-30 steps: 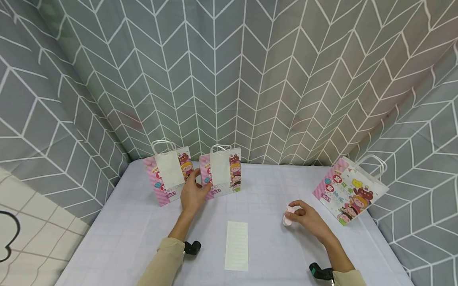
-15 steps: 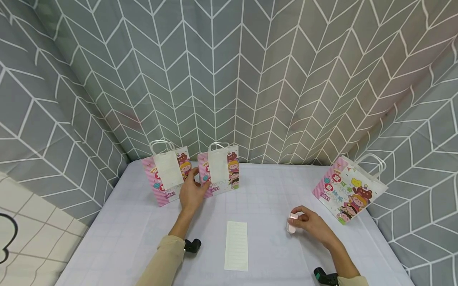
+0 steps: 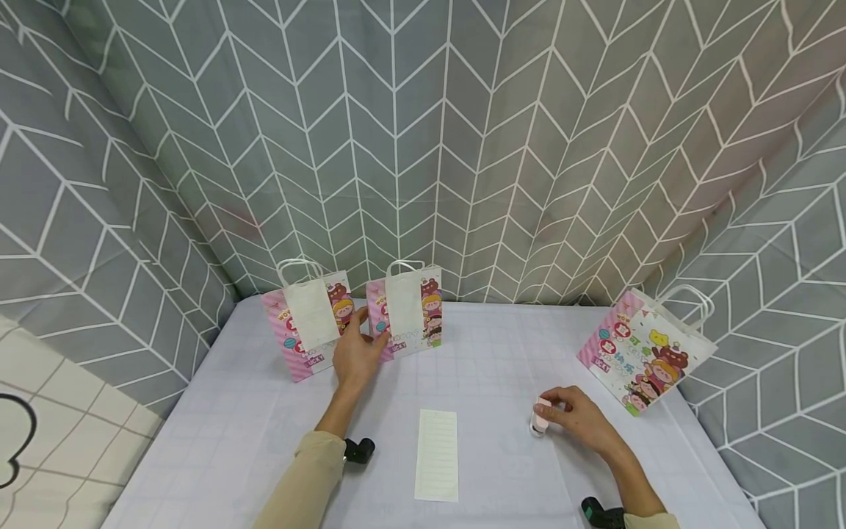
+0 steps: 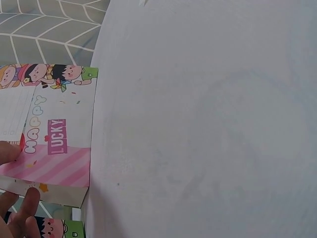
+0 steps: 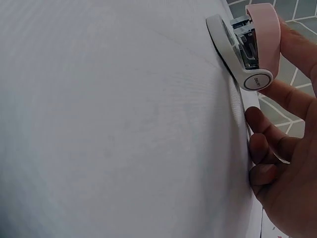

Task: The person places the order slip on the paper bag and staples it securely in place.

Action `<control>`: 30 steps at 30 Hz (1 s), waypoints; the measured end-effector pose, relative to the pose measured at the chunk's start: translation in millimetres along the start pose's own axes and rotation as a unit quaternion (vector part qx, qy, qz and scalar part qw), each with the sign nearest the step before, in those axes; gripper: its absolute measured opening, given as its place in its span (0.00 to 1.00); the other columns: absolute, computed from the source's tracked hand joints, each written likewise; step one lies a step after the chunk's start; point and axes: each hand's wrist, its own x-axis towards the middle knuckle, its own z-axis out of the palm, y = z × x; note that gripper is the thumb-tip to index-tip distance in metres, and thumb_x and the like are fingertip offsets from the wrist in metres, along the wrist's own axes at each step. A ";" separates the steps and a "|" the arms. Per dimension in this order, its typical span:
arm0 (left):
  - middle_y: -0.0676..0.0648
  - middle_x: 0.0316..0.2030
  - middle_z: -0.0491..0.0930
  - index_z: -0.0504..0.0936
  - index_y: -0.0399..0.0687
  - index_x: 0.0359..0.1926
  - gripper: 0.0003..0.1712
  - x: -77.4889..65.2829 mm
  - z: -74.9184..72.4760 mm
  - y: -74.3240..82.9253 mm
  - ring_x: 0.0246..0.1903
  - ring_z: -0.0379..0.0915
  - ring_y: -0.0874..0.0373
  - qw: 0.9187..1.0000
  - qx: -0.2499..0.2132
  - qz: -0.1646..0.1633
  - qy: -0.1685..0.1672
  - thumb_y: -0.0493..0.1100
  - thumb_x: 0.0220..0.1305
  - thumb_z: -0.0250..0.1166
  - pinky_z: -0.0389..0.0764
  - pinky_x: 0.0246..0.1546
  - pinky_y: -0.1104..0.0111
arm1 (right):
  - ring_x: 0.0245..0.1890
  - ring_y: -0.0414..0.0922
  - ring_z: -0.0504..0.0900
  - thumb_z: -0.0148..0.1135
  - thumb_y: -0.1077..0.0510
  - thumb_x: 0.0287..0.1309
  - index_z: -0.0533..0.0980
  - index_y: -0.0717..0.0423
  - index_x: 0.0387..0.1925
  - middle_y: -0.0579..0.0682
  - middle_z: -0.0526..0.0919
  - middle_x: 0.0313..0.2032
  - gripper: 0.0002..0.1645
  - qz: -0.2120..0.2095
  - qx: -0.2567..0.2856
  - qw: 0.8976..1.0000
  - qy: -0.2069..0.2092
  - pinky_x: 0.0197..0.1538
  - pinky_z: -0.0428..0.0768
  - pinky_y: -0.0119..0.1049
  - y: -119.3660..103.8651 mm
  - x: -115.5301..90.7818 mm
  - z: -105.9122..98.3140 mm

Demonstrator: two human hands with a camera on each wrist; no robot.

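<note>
My left hand [image 3: 357,358] holds the left edge of the middle paper gift bag [image 3: 432,312], thumb on its front face and other fingers at its side. A white card [image 3: 403,305] lies against the front of this bag. In the left wrist view the bag's printed front [image 4: 69,106] shows beside the thumb. Over the right part of the table, my right hand [image 3: 581,420] holds a small pink and white stapler [image 3: 540,417] between thumb and finger. The right wrist view shows the stapler [image 5: 265,39] with its arm raised from the base and its metal inside visible.
To the left stands a second gift bag [image 3: 284,334] with a white card [image 3: 312,316] on its front. A third bag [image 3: 641,349] stands tilted at the right edge. One lined paper strip [image 3: 436,455] lies on the white table [image 3: 489,477]. Grey patterned curtains [image 3: 423,147] surround it.
My right hand has moved slightly right and nearer with the stapler, then stayed almost still over the last half second. The left hand keeps its hold on the middle bag.
</note>
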 end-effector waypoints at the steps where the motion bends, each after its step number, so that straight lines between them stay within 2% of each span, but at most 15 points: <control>1: 0.50 0.63 0.78 0.70 0.57 0.69 0.40 0.1 0.2 0.2 0.37 0.82 0.54 1.000 -0.001 0.000 -0.001 0.51 0.57 0.75 0.74 0.34 0.57 | 0.39 0.45 0.68 0.68 0.44 0.62 0.83 0.57 0.49 0.52 0.78 0.43 0.24 -0.004 -0.003 1.000 0.000 0.39 0.68 0.36 0.3 0.3 -0.2; 9: 0.50 0.64 0.77 0.70 0.57 0.69 0.40 -1.0 -1.6 4.2 0.39 0.83 0.51 1.000 -0.005 -0.009 -0.005 0.51 0.57 0.75 0.75 0.38 0.53 | 0.41 0.45 0.68 0.68 0.45 0.62 0.83 0.59 0.51 0.52 0.80 0.45 0.25 -0.011 -0.006 1.000 -0.007 0.42 0.69 0.37 0.1 2.0 -0.8; 15: 0.50 0.65 0.76 0.69 0.58 0.70 0.40 -1.8 -2.2 5.3 0.40 0.84 0.51 1.000 -0.003 -0.012 -0.009 0.51 0.58 0.74 0.76 0.38 0.53 | 0.40 0.46 0.68 0.68 0.45 0.62 0.81 0.60 0.52 0.53 0.79 0.45 0.26 -0.009 -0.008 1.000 -0.009 0.42 0.69 0.38 -1.1 1.5 -0.9; 21: 0.50 0.66 0.76 0.68 0.56 0.70 0.42 -4.5 -4.4 4.4 0.39 0.84 0.52 1.000 -0.014 -0.008 0.001 0.49 0.57 0.75 0.77 0.38 0.53 | 0.41 0.45 0.69 0.67 0.43 0.63 0.81 0.58 0.52 0.52 0.78 0.45 0.26 0.002 -0.015 1.000 0.008 0.42 0.69 0.38 3.0 2.3 2.3; 25: 0.47 0.62 0.77 0.68 0.54 0.69 0.41 -6.9 -7.9 5.3 0.39 0.84 0.51 1.000 -0.028 0.002 0.009 0.46 0.56 0.75 0.77 0.40 0.52 | 0.40 0.44 0.72 0.61 0.39 0.67 0.81 0.56 0.53 0.52 0.79 0.44 0.27 0.004 -0.038 0.997 0.060 0.41 0.71 0.38 8.0 -1.2 2.5; 28: 0.45 0.56 0.77 0.69 0.52 0.67 0.38 -7.8 -11.3 6.6 0.37 0.82 0.51 0.999 -0.040 0.009 0.013 0.44 0.56 0.73 0.75 0.39 0.53 | 0.39 0.44 0.75 0.54 0.36 0.71 0.82 0.55 0.52 0.53 0.82 0.44 0.29 0.023 -0.037 0.990 0.134 0.39 0.73 0.35 9.9 -5.8 -2.5; 30: 0.45 0.52 0.77 0.69 0.51 0.64 0.35 -7.6 -13.6 7.0 0.35 0.80 0.52 0.999 -0.043 0.010 0.014 0.43 0.57 0.73 0.74 0.37 0.55 | 0.37 0.44 0.78 0.52 0.36 0.72 0.83 0.56 0.49 0.54 0.85 0.41 0.30 0.044 -0.018 0.978 0.205 0.36 0.73 0.32 9.0 -9.1 -8.8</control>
